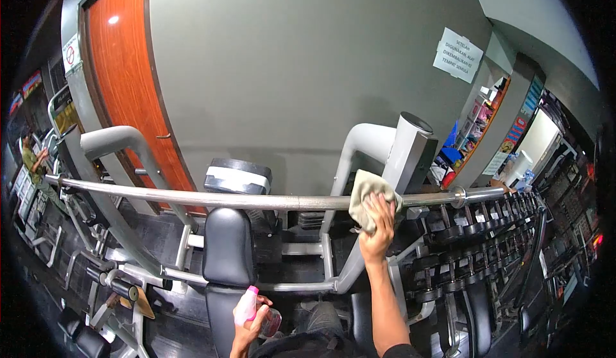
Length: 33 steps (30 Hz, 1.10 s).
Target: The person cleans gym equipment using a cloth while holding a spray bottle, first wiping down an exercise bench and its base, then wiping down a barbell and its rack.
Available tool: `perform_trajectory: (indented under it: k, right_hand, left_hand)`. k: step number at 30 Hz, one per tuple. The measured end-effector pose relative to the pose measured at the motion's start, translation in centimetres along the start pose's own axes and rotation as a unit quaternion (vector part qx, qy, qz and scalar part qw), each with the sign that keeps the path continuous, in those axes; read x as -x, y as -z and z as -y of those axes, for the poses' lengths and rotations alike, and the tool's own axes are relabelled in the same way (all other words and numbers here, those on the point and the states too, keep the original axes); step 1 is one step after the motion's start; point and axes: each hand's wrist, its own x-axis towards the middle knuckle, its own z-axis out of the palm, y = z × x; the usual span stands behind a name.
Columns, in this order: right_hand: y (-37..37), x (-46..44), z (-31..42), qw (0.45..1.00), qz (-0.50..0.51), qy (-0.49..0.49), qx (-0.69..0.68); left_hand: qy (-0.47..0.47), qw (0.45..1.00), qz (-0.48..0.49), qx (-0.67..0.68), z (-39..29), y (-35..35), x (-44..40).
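My right hand (pixel 378 220) presses a light beige cloth (pixel 367 188) onto a long metal barbell bar (pixel 269 201). The cloth drapes over the bar just left of the right upright, and its folds hide part of the bar. Low in the view, my left hand (pixel 251 323) is closed around a spray bottle (pixel 270 323) with a pink top and a see-through body. That bottle stays below the bar, in front of the black padded bench (pixel 229 246).
Grey rack uprights (pixel 404 156) support the bar on both sides. Dumbbells on a rack (pixel 478 230) stand to the right. Behind are a grey wall (pixel 289 69) and an orange door (pixel 128 69). Another person (pixel 32 159) is at the far left. Weight machines (pixel 122 287) stand at the lower left.
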Motion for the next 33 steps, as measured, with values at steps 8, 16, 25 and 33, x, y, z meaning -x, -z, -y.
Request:
perform_trajectory:
  k: [8, 16, 25, 33]
  right_hand:
    - [-0.2, 6.3, 2.1, 0.878, -0.103, -0.441, -0.156]
    - [1.0, -5.8, -0.4, 0.994, 0.099, -0.045, 0.029]
    - [-0.1, -2.0, 0.6, 0.998, 0.016, -0.018, 0.065]
    - [-0.1, 4.4, 4.2, 0.898, -0.174, -0.283, -0.287]
  left_hand:
    - [0.005, 1.0, -0.015, 0.027, -0.8, 0.0, -0.3]
    - [0.008, 0.999, -0.033, 0.011, -0.2, 0.2, -0.2]
    - [0.013, 1.0, -0.018, 0.01, 0.0, 0.1, -0.3]
    - [0.021, 0.999, -0.012, 0.033, -0.3, -0.4, -0.8]
